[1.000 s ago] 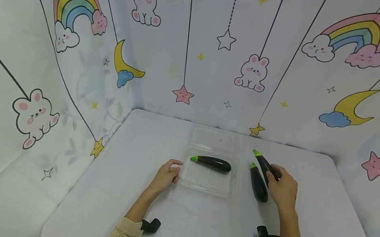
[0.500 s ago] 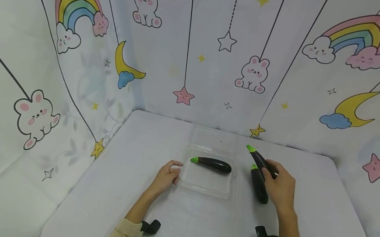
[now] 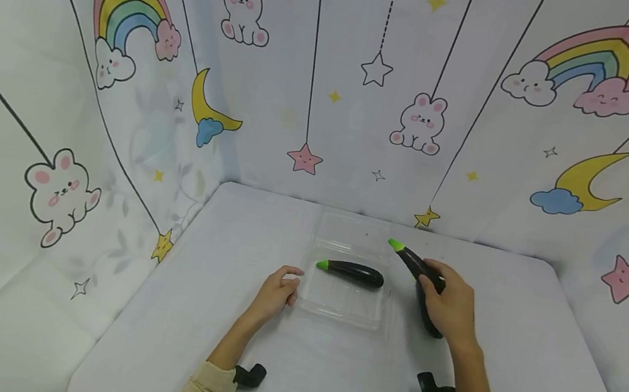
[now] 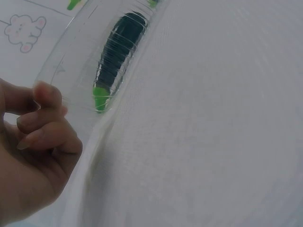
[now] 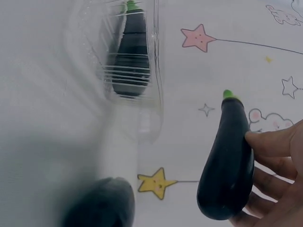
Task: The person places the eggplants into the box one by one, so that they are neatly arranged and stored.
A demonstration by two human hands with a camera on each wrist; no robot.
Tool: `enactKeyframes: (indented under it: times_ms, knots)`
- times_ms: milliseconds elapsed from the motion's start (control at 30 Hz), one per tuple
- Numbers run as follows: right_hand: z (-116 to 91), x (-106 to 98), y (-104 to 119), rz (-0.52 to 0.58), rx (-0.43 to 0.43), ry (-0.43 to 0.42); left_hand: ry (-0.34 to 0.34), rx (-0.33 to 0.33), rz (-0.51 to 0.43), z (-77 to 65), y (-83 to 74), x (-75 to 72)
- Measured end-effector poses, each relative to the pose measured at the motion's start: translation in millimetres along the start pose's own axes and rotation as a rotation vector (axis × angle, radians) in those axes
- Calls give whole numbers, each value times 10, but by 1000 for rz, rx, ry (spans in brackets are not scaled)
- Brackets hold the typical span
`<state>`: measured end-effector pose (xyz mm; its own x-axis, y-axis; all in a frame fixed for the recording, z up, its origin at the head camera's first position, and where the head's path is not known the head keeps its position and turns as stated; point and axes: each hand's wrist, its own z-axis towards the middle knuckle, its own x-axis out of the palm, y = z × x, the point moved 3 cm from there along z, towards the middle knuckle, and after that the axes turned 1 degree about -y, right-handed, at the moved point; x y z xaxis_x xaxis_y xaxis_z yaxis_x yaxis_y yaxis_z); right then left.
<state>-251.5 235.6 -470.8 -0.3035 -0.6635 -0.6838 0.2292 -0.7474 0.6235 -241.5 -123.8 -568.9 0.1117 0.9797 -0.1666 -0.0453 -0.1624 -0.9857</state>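
My right hand (image 3: 450, 311) grips a dark purple eggplant (image 5: 227, 161) with a green stem end, raised above the table and tilted with its stem to the far left. Beneath that hand, a second eggplant (image 3: 428, 313) lies on the table, partly hidden by hand and held eggplant. A third eggplant (image 3: 353, 271) lies inside a clear plastic box (image 3: 339, 315), stem to the left. Beside the box's left edge rests my left hand (image 3: 274, 293), index finger reaching to the edge and other fingers loosely curled. Whether that fingertip touches the box is hard to tell.
The box's clear lid (image 3: 353, 232) lies folded back behind it. A white cloth covers the table (image 3: 181, 311). Behind and at the sides stands a printed curtain (image 3: 282, 83) with rabbits, stars and rainbows. Each wrist wears a black camera mount (image 3: 251, 375).
My right hand has lifted the eggplant and carried it left toward the box, over the eggplant on the table. The left hand stays in place.
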Motion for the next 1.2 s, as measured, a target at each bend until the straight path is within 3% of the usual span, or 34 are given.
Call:
enactKeyframes:
  times_ms: [433,667,933,1200]
  knots:
    - [34,213,82,-12,-93,93,3,-7,8,26,-9,-2]
    - [11,320,178,-4,-209,113,-1,-20,14,7,-11,5]
    - [20,483,233,-9,-235,200,-10,-15,16,9,-1,9]
    - [11,615,257,-11,-277,235,-6,-8,29,9,0,12]
